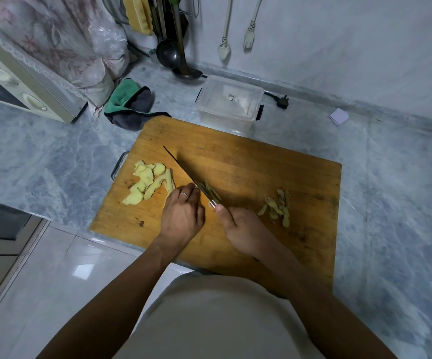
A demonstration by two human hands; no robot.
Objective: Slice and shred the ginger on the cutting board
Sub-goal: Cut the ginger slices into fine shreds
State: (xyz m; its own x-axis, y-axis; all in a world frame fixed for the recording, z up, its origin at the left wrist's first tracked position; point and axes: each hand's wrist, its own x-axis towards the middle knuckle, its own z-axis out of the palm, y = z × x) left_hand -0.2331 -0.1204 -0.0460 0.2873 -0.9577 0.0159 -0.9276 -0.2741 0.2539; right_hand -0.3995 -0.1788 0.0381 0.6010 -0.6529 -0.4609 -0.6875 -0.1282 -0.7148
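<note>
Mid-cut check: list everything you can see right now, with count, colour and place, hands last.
cutting board: one, brown wood, centre of counter
ginger slices: one pile, pale yellow, board's left part
ginger peelings: one pile, tan, board's right part
knife: one, dark blade, edge down on the board
plastic container: one, clear, lidded, behind board
cloth: one, green and grey, behind board's left corner
ladles: two, dark, hanging at wall
left hand: one, fingers curled by blade, what is under it hidden
right hand: one, grips knife handle
</note>
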